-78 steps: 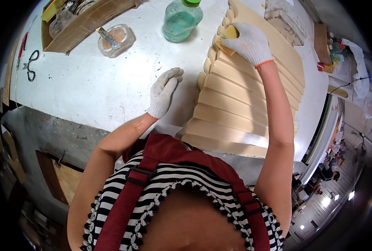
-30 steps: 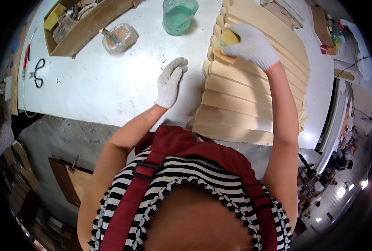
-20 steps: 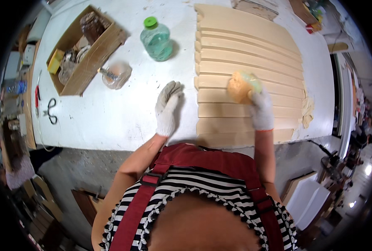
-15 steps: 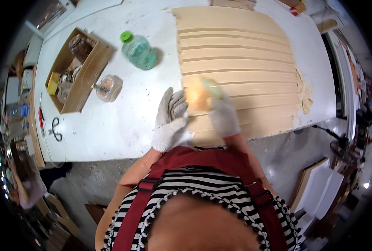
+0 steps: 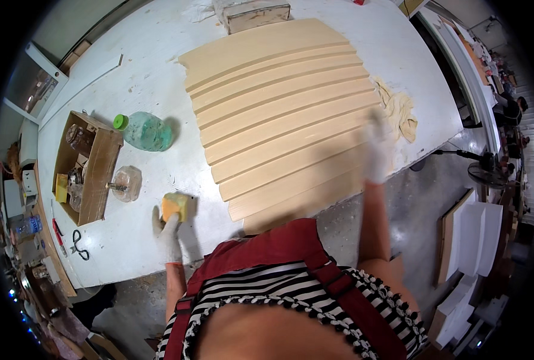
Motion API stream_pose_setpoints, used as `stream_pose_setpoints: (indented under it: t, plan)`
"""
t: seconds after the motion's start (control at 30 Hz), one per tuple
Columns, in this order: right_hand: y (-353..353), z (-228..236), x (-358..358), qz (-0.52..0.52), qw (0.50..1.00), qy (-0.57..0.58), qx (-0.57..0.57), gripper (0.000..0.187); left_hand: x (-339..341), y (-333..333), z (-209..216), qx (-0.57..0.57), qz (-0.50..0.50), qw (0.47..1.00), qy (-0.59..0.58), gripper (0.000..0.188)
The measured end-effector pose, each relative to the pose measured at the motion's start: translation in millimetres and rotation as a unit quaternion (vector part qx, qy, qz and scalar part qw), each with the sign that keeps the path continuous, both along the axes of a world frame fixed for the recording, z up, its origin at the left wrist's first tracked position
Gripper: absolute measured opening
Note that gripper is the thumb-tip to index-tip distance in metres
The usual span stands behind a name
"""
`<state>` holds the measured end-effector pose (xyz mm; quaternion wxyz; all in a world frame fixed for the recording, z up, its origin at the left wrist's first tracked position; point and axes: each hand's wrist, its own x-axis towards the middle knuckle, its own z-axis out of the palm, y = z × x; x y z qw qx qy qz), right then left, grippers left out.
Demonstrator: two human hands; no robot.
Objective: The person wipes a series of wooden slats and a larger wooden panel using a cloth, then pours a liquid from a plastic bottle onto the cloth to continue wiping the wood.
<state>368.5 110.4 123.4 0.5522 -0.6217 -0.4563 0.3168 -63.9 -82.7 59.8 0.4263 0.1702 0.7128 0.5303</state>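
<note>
In my gloved left hand [image 5: 168,235], closed at the table's front left, is a yellow and orange sponge [image 5: 175,207]. My gloved right hand [image 5: 377,150] is smeared by motion over the right edge of a pale wooden panel [image 5: 279,114]; its fingers cannot be made out. Long parallel steps run across the panel, which lies flat on the table. Nearest to the right hand lies a crumpled cream cloth [image 5: 401,111], just off the panel's right side.
On the white table [image 5: 153,78], left of the panel, are a green-capped bottle [image 5: 148,131] lying on its side, a clear jar with a brush [image 5: 126,183], a cardboard box [image 5: 100,180] of supplies and scissors [image 5: 79,245]. A block [image 5: 258,16] stands behind the panel; a fan [image 5: 488,171] is at right.
The sponge has gone from my right hand to my left, which moved left off the panel. My right hand has swung right towards the cloth. The whole view has shifted and turned.
</note>
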Motion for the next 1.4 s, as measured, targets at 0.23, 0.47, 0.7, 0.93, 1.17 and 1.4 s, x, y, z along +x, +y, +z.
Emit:
stream_pose_setpoints:
  t: [0.23,0.47,0.7,0.93,1.17,1.4]
  plan:
    - [119,-90,226,-0.230,0.791,-0.493,-0.279,0.083,-63,0,-24,-0.027,0.021,0.993,0.112,0.085]
    - [146,-105,220,-0.176,0.743,-0.527,-0.374,0.075,-69,-9,-39,-0.018,0.112,0.981,0.156,0.087]
    - [159,-59,227,-0.210,0.854,-0.471,-0.067,0.049,12,31,39,0.101,0.092,0.945,0.297,0.064]
    - [249,-5,96,0.094,0.912,-0.396,0.050,0.050,11,224,36,0.198,-0.049,0.979,-0.029,0.051]
    - [296,-79,29,0.141,0.792,-0.592,0.046,0.052,5,345,-31,0.129,-0.045,0.979,-0.152,0.049]
    - [266,-91,-28,0.220,0.750,-0.614,0.113,0.045,14,354,-32,0.180,-0.120,0.966,-0.139,0.046]
